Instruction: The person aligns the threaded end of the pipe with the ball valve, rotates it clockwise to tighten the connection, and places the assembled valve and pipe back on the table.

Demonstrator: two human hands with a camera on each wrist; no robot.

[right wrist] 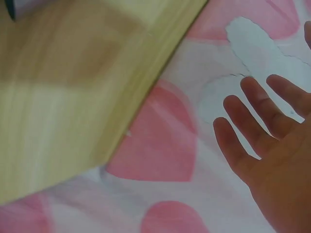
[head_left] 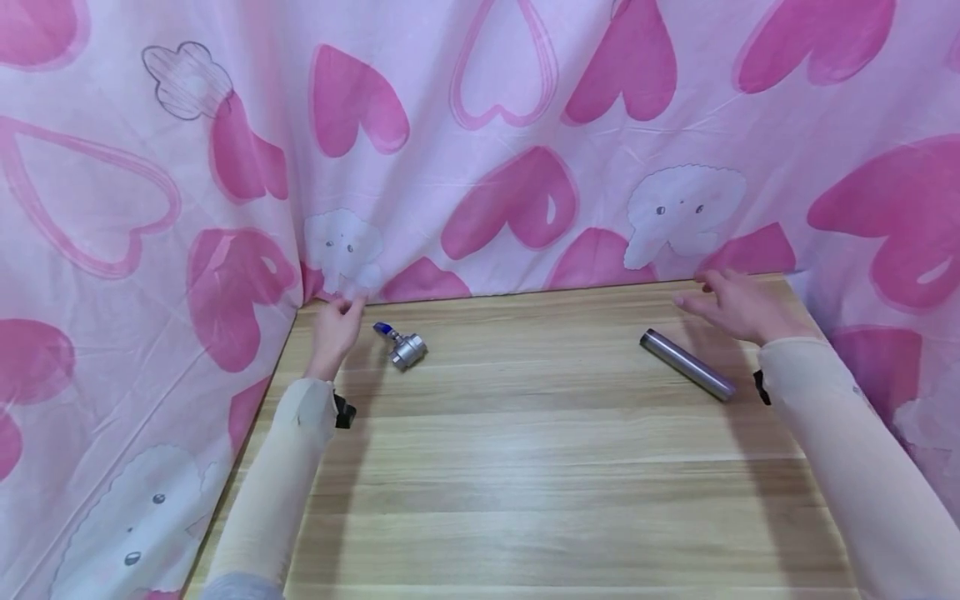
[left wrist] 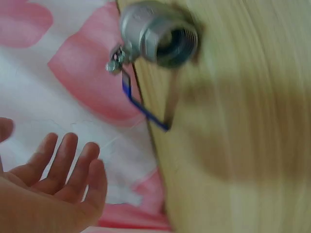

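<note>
A steel ball valve (head_left: 408, 352) with a blue lever handle (head_left: 384, 330) lies on the wooden table at the left. In the left wrist view the valve (left wrist: 158, 36) shows its threaded open end. My left hand (head_left: 335, 332) is just left of the valve, apart from it, with loosely bent fingers (left wrist: 65, 165) that hold nothing. A grey metal tube (head_left: 687, 364) lies slantwise on the right side. Beyond the tube, near the far right corner, hovers my right hand (head_left: 738, 307), its fingers (right wrist: 248, 119) spread and holding nothing.
The wood-grain table (head_left: 510, 483) meets a pink heart-patterned curtain (head_left: 510, 200) along its back edge. More of this cloth hangs at the left and right sides. Dark wrist straps (head_left: 344, 412) show at the sleeves.
</note>
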